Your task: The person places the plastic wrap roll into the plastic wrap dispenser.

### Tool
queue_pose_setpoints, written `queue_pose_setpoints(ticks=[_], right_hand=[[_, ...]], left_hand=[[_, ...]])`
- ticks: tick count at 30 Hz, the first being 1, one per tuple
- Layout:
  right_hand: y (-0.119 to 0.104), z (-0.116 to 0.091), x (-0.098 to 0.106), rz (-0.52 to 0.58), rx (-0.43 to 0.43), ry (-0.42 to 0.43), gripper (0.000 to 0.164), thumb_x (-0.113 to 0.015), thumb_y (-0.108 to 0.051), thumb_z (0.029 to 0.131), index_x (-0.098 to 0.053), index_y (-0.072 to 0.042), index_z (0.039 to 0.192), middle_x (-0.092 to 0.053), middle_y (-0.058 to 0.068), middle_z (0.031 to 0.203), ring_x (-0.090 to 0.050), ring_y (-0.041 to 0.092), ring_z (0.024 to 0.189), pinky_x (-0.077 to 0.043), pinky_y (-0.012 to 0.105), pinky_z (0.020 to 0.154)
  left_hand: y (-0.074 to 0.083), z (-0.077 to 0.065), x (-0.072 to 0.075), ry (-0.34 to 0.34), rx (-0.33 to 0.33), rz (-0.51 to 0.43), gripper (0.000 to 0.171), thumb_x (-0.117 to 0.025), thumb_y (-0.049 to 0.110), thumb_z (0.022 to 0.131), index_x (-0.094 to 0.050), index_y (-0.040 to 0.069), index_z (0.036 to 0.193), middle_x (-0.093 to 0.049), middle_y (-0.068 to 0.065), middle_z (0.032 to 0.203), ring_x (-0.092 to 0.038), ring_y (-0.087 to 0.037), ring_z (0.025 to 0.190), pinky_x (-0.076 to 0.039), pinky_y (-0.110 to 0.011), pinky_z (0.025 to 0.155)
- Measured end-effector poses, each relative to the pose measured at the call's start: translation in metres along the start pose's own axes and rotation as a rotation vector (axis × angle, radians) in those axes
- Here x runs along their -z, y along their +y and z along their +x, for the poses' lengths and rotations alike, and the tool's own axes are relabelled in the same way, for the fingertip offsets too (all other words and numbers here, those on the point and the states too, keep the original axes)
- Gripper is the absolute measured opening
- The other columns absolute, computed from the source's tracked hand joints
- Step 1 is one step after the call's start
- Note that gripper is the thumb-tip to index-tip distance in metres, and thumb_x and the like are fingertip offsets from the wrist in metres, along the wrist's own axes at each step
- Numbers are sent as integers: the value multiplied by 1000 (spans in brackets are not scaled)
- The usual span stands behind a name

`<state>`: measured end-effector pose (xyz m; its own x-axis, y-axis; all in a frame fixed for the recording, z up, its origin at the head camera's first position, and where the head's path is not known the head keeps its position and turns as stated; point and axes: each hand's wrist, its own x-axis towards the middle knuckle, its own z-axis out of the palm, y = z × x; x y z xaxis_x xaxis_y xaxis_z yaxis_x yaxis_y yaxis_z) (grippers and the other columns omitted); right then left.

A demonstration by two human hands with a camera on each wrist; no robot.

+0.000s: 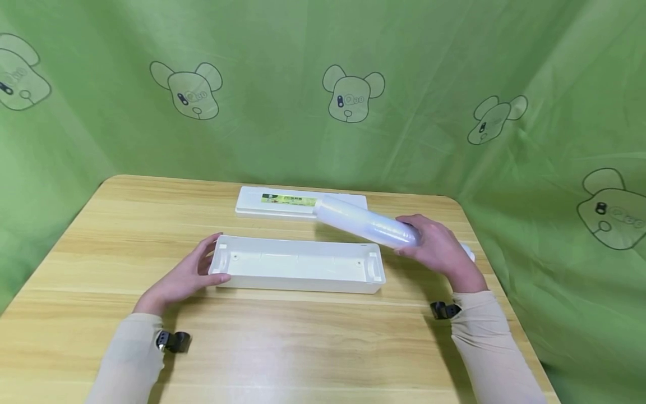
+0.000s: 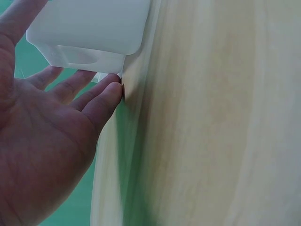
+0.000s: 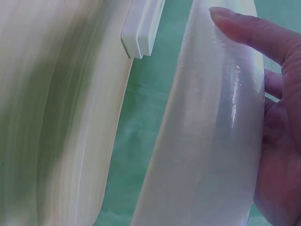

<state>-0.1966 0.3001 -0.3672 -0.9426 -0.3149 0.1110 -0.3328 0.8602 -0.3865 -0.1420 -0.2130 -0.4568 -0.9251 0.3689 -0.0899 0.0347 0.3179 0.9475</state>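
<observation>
Hands (image 1: 189, 272) (image 1: 434, 244) grip box (image 1: 298, 283) and film roll (image 1: 365, 221) near lid (image 1: 250, 202) with illegible label (image 1: 282, 199).

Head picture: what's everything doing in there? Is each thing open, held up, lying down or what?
White box: open at the top, upright on the table
White lid: off the box, lying flat behind it
Plastic roll: tilted, held up off the table
Left hand: holds the box's left end
Right hand: grips the roll
Green curtain: hanging
White thing behind the right hand: mostly hidden, can't tell
</observation>
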Motion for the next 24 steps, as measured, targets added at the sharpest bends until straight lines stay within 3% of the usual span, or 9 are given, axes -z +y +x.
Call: queue_pose_setpoints(ticks=[24], right_hand=[[-13, -3, 0, -6, 75, 2, 67, -88, -23, 72, -60, -9, 131, -65, 13, 119, -61, 33, 99, -49, 53, 85]], left_hand=[[2, -1, -1, 2, 4, 1, 102, -77, 27, 86, -6, 15, 158, -13, -23, 160, -22, -47, 141, -24, -55, 113]])
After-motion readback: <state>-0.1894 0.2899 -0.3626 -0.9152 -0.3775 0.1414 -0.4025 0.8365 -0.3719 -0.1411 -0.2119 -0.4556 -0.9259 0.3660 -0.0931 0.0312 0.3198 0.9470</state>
